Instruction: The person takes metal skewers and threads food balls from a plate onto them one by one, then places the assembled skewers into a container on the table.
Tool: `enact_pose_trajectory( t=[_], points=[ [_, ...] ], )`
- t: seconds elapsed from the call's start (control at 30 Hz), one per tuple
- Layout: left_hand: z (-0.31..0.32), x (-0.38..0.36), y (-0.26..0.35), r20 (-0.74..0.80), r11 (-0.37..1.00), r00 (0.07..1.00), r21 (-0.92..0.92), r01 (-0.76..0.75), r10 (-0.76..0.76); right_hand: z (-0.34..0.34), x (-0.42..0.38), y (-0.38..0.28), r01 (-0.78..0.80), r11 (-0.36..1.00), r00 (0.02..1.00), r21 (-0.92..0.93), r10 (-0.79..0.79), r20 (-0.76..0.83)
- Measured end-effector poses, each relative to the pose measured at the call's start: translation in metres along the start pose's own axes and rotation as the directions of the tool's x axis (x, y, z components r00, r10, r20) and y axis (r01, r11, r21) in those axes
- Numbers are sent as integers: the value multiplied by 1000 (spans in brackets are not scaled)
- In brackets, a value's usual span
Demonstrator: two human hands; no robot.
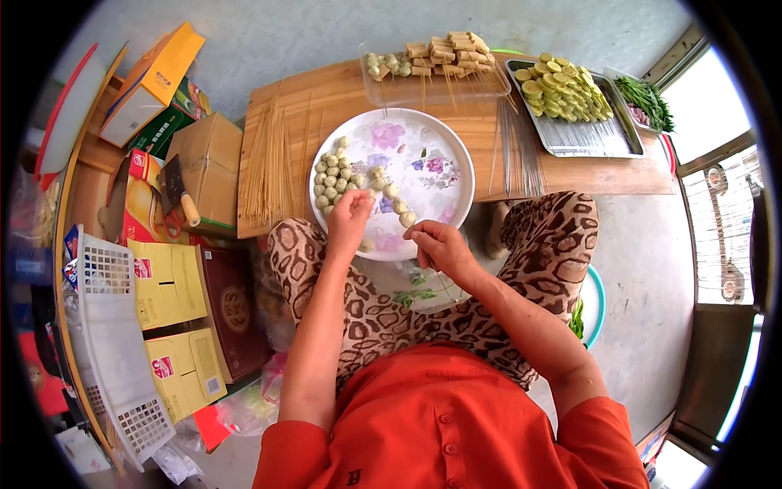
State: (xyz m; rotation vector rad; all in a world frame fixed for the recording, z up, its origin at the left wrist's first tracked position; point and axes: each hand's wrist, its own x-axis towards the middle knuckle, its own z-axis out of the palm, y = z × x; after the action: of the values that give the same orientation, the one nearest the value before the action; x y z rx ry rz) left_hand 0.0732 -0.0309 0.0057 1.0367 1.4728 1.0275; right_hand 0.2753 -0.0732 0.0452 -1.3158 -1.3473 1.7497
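Over the round floral tray [448, 145], my right hand [444, 248] is closed on the lower end of a skewer. Several pale greenish balls [391, 191] are threaded along that skewer, which slants up and to the left. My left hand [349, 218] is closed at the tray's left side, its fingertips pinching what looks like one more pale ball, partly hidden by the fingers. Beside it, a cluster of loose balls [330, 175] lies on the tray's left part. A single ball [366, 244] sits near the tray's front rim.
Bare bamboo skewers [269, 163] cover the wooden table's left end. Behind the tray stands a clear tray [371, 85] of skewered rolls and balls. To the right are metal skewers [521, 151] and a metal tray [582, 143] of green slices. A cleaver [177, 187] rests by boxes at left.
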Motion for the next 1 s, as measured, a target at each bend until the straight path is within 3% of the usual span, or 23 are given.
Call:
enact_pose_trajectory(
  t=[0.03,0.07,0.1,0.13,0.2,0.23,0.4,0.47,0.5,0.53,0.6,0.63,0.7,1.0],
  points=[
    [-4,-4,4,12,918,986,363,-160,166,0,-1,-3,7,1000,1000,8,-7,-4],
    [-6,-7,8,87,687,946,668,-288,312,0,-2,-5,9,1000,1000,12,-9,-2],
    [-5,-13,11,132,520,913,786,-334,386,0,-3,-7,6,1000,1000,29,-6,10],
    [-3,-18,13,134,517,912,788,-336,388,0,-4,-7,3,999,1000,45,-4,20],
    [1,-27,17,253,229,929,920,-318,271,0,-5,-8,24,998,999,58,-26,23],
    [1,-24,-2,283,168,926,929,-329,251,-1,-6,-8,43,997,999,69,-44,25],
    [5,-21,-1,328,244,930,900,-361,168,-4,-9,-12,40,997,999,73,-39,-12],
    [-2,-1,-14,176,787,982,596,-160,66,-4,-11,-11,39,995,999,91,-38,-10],
    [-8,10,-23,195,961,980,263,-85,33,-4,-12,-12,39,995,999,95,-39,-6],
    [-9,10,-11,162,999,986,-9,46,-44,-4,-14,-13,31,996,999,78,-32,8],
    [-18,17,-11,157,899,976,-389,201,-150,-3,-15,-14,29,998,999,60,-31,30],
    [-22,19,-14,151,899,977,-390,197,-149,-3,-15,-14,20,1000,998,18,-21,66],
    [-29,23,-24,193,666,966,-700,259,-173,-1,-17,-9,9,1000,995,-23,-7,103],
    [-25,22,-26,151,558,969,-796,235,-194,7,-16,-4,11,998,985,-69,1,174]
  ],
)
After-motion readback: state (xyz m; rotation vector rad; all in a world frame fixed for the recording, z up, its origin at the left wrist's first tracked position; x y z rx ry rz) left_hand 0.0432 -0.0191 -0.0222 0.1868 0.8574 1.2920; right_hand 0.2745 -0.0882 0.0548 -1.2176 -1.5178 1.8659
